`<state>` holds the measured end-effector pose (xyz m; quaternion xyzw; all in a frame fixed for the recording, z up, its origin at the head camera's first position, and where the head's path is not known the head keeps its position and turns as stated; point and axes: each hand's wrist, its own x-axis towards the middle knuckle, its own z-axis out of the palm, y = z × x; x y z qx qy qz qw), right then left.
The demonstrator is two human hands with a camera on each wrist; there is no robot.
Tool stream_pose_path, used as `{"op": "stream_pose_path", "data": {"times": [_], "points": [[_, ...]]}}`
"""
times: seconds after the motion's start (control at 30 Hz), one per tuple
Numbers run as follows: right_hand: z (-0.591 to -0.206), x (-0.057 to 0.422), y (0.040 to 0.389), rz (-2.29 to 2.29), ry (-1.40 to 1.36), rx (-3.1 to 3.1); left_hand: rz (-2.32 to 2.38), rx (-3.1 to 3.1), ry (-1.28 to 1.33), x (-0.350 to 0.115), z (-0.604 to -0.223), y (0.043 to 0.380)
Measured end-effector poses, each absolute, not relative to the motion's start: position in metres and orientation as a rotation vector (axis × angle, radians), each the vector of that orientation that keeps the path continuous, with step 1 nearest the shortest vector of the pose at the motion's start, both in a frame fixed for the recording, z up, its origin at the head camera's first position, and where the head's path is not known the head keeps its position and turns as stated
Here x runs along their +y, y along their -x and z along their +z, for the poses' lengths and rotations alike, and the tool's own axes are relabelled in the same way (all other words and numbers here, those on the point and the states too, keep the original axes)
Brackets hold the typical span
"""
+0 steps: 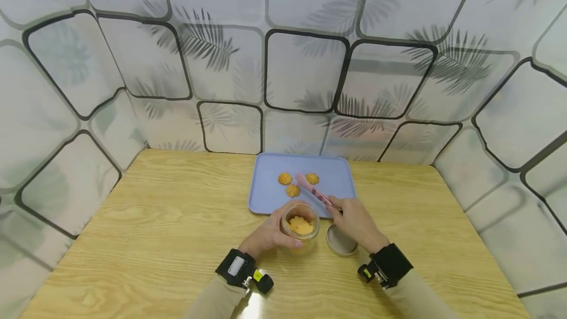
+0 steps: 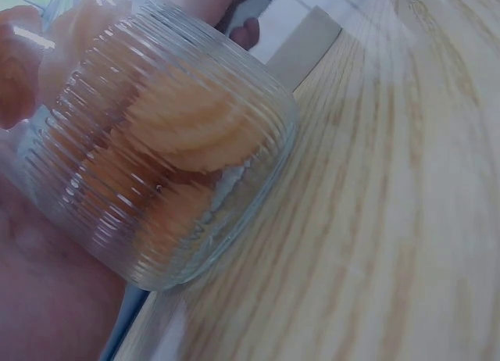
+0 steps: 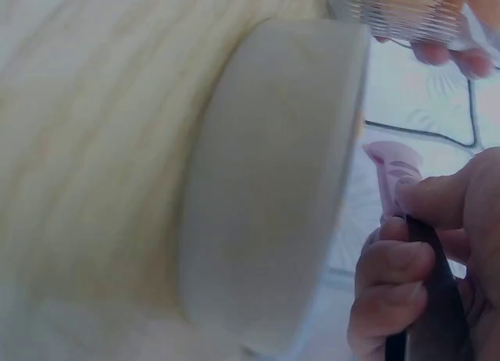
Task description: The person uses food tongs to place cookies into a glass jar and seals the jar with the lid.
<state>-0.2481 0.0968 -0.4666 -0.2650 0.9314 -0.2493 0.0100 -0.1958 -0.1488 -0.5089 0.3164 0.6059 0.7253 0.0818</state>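
Observation:
My left hand (image 1: 272,233) grips a clear ribbed glass jar (image 1: 315,233) from its left side, just in front of the tray. Piped cookies (image 2: 195,119) fill part of the jar, its mouth uncovered. In my right hand (image 1: 358,223) are pink-tipped tongs (image 1: 315,193) with a black handle (image 3: 433,306), held between thumb and curled fingers. The tong tips are over the blue tray (image 1: 266,201), between its cookies. Three cookies lie on it: a swirled one (image 1: 285,178), one nearer me (image 1: 292,190) and one to the right (image 1: 312,178).
A round pale lid (image 1: 341,241) lies on the wooden table (image 1: 177,220) right of the jar, below my right hand. Behind the tray, a patterned curtain (image 1: 305,73) closes off the table's back and sides.

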Motion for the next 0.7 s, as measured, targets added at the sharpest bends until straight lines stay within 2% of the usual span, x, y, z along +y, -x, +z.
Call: {"op": "stream_pose_path", "data": {"times": [0.4, 0.7], "points": [[-0.472, 0.091, 0.244, -0.784, 0.957, 2.897, 2.161, 1.846, -0.986, -0.151, -0.509, 0.196], [-0.47, 0.079, 0.24, -0.524, 0.97, 2.981, 2.166, 1.815, -1.025, -0.147, -0.511, 0.199]]}}
